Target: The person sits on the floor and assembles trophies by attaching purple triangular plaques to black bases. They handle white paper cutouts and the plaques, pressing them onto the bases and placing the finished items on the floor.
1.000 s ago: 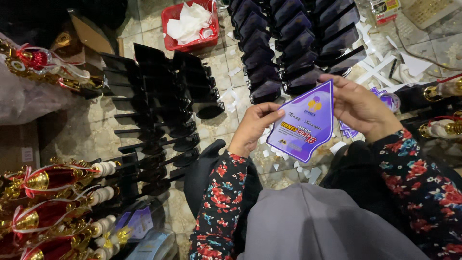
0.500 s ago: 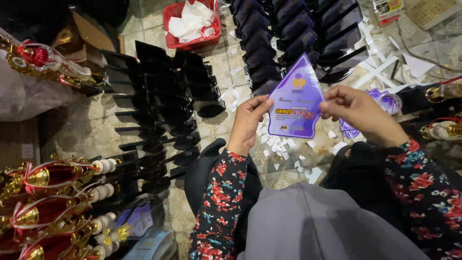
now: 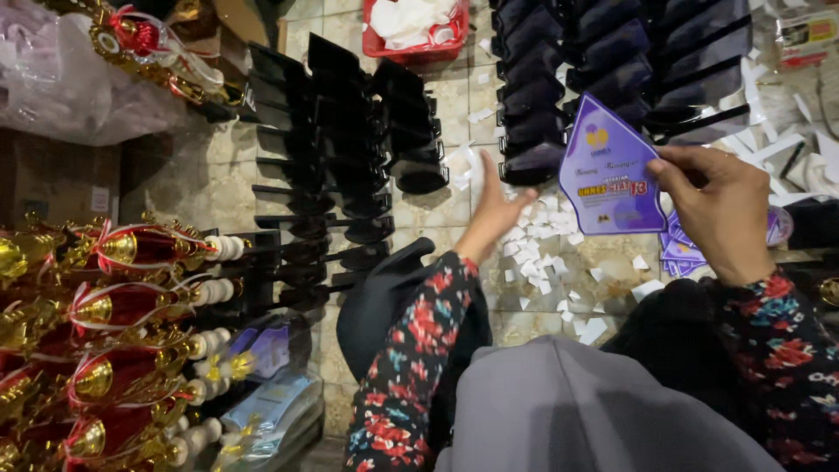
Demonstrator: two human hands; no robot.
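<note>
- Holding a purple pointed plaque (image 3: 609, 170) by its right edge, the right hand (image 3: 718, 210) has its fingers curled shut on it, thumb on the printed face; the plaque stands upright in the air with its tip upward, out to the left of the grip and above the floor
- The left hand (image 3: 495, 212) is free of the plaque and holds nothing; its fingers are spread loosely and reach toward the black bases (image 3: 535, 162) just beyond them; whether they touch the bases cannot be told
- Small white paper scraps (image 3: 546, 258) lie scattered on the tiled floor (image 3: 218, 179) beneath both hands; more purple plaques (image 3: 682, 253) lie stacked below the right hand
- Rows of black stands (image 3: 323, 157) fill the floor to the left; a red basket (image 3: 418, 35) with white material sits beyond them
- Red and gold trophies (image 3: 96, 341) lie packed along the left edge
</note>
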